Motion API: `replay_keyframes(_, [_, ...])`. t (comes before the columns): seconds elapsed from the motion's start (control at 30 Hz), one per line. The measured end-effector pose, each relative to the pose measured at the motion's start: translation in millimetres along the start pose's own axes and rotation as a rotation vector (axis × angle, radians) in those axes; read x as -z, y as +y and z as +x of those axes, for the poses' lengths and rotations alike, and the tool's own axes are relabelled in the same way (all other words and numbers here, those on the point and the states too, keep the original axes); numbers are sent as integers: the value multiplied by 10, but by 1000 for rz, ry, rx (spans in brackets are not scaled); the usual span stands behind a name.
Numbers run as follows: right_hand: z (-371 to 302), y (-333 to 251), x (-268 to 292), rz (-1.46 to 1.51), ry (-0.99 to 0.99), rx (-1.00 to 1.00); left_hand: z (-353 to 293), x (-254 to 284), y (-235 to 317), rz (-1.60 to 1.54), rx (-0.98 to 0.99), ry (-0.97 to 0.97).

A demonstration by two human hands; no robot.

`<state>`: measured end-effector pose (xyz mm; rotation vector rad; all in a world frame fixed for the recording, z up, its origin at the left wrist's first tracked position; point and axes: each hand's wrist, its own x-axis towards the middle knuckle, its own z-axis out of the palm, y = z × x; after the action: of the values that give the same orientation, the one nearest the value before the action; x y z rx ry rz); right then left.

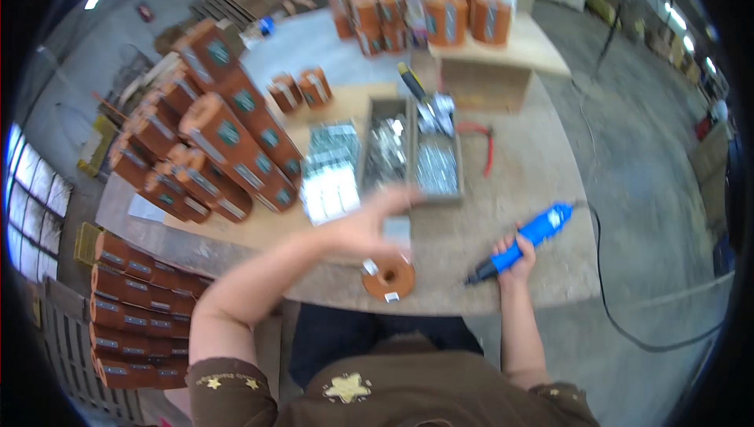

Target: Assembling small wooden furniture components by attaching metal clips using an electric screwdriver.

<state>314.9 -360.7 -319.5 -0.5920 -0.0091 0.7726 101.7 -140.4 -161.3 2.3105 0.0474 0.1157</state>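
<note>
My right hand (516, 258) is wrapped round a blue electric screwdriver (542, 228), whose black tip points left over the table's near edge. My left hand (369, 223), a little blurred, is held with fingers apart just in front of a two-compartment box (460, 179). Small shiny metal pieces (387, 148) fill the box's left side, and thin screws or nails (437, 168) lie in its right side. Below my left hand, an orange-brown round block (389, 278) with a centre hole and small pale plates sits at the table edge.
Tall stacks of orange-brown cylinders (236, 140) stand at the left, with others (446, 20) at the back. Green and white cards (331, 168) lie left of the box. Red-handled pliers (490, 153) rest right of it. A black cord (601, 270) trails off the right edge.
</note>
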Motion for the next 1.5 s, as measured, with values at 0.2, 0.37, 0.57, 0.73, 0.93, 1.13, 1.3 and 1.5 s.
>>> replay_keyframes(0.2, [104, 101, -95, -42, -14, 34, 1314, 177, -723, 187, 91, 256])
replay_keyframes(0.37, [92, -75, 15, -36, -56, 65, 1879, -316, -797, 841, 326, -244])
replay_keyframes(0.57, [54, -3, -51, -73, -87, 37, 1745, -347, -857, 887, 384, -332])
replay_keyframes(0.73, [33, 1, -13, -41, -90, 64, 1700, -328, -927, 832, 334, -215])
replay_keyframes(0.93, [20, -12, -85, -70, -53, 71, 1619, -220, -835, 609, 304, 9])
replay_keyframes(1.13, [21, 2, -90, -54, -37, 59, 789, -4, -334, -15, 52, 436])
replay_keyframes(1.3, [-71, -119, -128, 53, -125, 16, -531, -309, 307, -844, 229, 522])
replay_keyframes(1.5, [-438, -269, -1103, 281, -462, 1, -977, -1124, 518, -1455, 378, 357])
